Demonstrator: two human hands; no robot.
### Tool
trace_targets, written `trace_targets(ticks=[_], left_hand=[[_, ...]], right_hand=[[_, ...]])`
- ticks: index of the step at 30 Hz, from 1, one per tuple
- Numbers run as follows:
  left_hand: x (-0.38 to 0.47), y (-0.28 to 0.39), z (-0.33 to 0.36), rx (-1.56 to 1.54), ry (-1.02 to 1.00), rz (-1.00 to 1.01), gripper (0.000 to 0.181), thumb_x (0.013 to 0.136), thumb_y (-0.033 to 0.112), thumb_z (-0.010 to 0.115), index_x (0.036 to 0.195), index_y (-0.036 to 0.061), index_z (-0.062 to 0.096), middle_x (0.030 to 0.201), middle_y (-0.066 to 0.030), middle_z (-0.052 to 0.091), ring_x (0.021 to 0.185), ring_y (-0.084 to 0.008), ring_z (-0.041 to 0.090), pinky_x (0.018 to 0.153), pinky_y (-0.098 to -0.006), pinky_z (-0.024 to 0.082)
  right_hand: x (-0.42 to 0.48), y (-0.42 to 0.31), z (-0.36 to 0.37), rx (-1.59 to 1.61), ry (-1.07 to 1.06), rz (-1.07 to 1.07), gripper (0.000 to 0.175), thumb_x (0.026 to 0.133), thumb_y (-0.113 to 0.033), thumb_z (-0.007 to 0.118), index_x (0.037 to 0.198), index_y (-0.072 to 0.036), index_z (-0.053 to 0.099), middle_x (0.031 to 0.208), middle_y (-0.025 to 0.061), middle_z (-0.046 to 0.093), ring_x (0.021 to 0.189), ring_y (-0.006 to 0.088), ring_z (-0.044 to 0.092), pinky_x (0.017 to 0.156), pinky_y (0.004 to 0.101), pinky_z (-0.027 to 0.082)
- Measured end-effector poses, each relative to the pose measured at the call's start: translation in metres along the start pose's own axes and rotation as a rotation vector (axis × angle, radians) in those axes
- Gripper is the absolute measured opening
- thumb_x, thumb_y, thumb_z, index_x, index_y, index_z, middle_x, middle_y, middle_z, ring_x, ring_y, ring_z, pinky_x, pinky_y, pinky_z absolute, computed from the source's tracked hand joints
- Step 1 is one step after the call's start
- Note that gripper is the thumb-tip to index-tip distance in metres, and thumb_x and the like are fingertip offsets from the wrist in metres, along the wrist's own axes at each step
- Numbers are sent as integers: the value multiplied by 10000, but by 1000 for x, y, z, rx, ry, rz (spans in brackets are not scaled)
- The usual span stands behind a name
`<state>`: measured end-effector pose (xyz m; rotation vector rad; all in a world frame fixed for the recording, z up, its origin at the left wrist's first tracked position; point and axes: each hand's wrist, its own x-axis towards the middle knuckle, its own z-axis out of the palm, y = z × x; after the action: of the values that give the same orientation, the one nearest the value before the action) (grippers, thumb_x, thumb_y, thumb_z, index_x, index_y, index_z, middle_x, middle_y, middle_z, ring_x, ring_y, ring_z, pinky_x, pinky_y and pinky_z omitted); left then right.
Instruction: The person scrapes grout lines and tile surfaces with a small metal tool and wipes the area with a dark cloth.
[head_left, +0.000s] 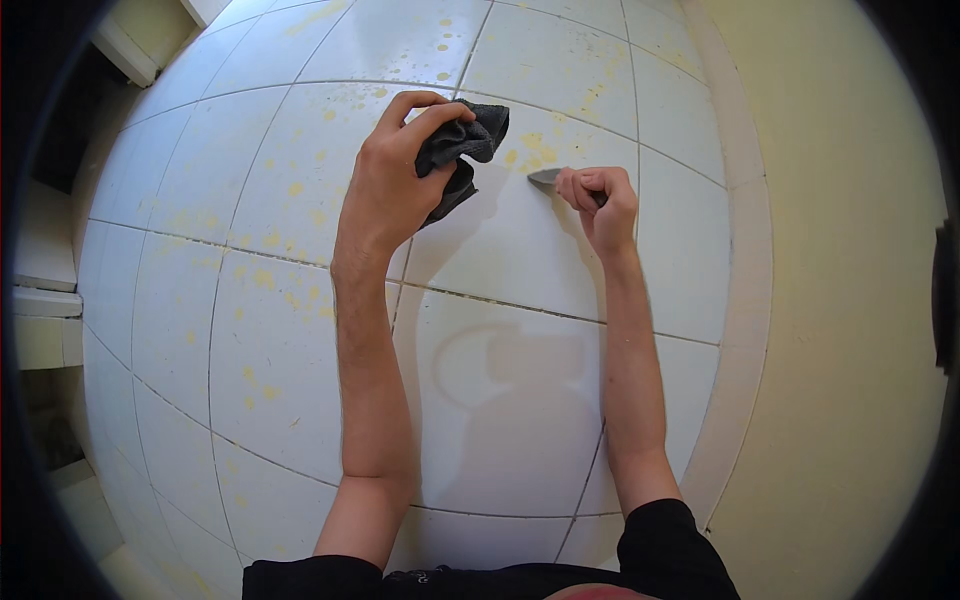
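Bunched in my left hand (405, 169) is a dark grey cloth (472, 131), its folds sticking out between thumb and fingers. My right hand (604, 195) grips a scraper or putty knife (545, 176) by its dark handle. The grey blade points left, its tip close to yellow paint-like spots (534, 154) on the white floor tiles (502, 225). Most of the handle is hidden inside my fist. Whether the blade touches the tile I cannot tell.
More yellow splatters (262, 277) are scattered over the tiles to the left and farther off. A pale skirting (746, 277) and a yellowish wall (840, 300) run along the right. White cabinet-like structures (45, 304) with dark openings line the left edge.
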<state>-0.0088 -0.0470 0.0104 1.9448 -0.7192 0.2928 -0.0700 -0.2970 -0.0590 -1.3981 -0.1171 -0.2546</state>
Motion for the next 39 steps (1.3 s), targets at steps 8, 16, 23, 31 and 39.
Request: trace_targets(ticks=[8,16,23,31,39], left_hand=[[1,0,3,0,-2,15,443,784,-114,723,1170,103,736,1264,-61,657,1003,-284,739,845,-379,634],[0,1,1,4,-6,4,445,783,-115,722,1171,103,735,1265,-61,657,1003,-283,739,842,-378,631],[0,1,4,6,-10,5,443,784,-117,719,1170,101,735,1267,-59,656,997,-280,740,842,-377,631],[0,-1,0,-3,-4,3,441,790,-119,715,1170,103,738,1266,-58,659,1005,-278,742,842,-373,635],[-1,-2,-1,11,-2,-8,442,793,-112,723,1177,107,736,1265,-64,659,1006,-279,742,841,-374,637]], right_hand=[[0,-1,-2,40,0,25,364,818,-163,448,558,-41,225,545,25,248,585,163,240,589,353,228],[0,-9,-8,27,-71,46,359,809,-178,427,570,-74,180,528,18,212,581,168,199,632,350,277],[-4,-25,-14,68,-210,157,354,794,-209,415,585,-92,155,526,14,178,594,182,172,724,362,337],[-3,-23,-9,105,-275,163,328,734,-208,419,532,-107,181,516,8,195,589,181,193,638,357,290],[-10,-28,-17,143,-476,244,318,710,-225,413,496,-121,203,484,0,213,574,181,189,624,345,293]])
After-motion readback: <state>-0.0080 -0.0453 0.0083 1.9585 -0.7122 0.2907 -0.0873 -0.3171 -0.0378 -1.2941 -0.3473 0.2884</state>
